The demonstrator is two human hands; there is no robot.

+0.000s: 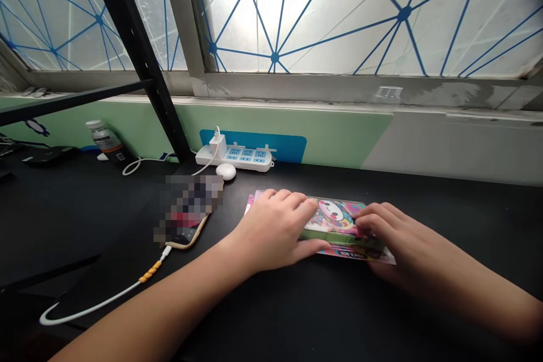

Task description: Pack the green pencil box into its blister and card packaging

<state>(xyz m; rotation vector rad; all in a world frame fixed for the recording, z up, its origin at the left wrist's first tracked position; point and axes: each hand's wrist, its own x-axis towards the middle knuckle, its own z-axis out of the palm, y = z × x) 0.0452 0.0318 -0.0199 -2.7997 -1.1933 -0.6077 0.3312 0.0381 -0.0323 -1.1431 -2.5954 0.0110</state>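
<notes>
A flat, colourful cartoon-printed packet point(333, 214) lies on the black desk in front of me, with a white cartoon face on pink and a green strip along its front side. Clear plastic shows at its right corner, and more printed layers appear beneath. My left hand point(275, 232) covers its left part, fingers over the top and thumb along the front edge, gripping it. At the right end, my right hand point(392, 235) holds the packet with bent fingers on top; its thumb is mostly hidden below.
Left of the packet lies a phone point(186, 235), its screen blurred, with a white charging cable point(97, 308) plugged in. Behind are a white power strip point(250, 158), a small white rounded case point(225, 171) and a tilted bottle point(108, 141). A black metal post point(139, 51) rises at the left.
</notes>
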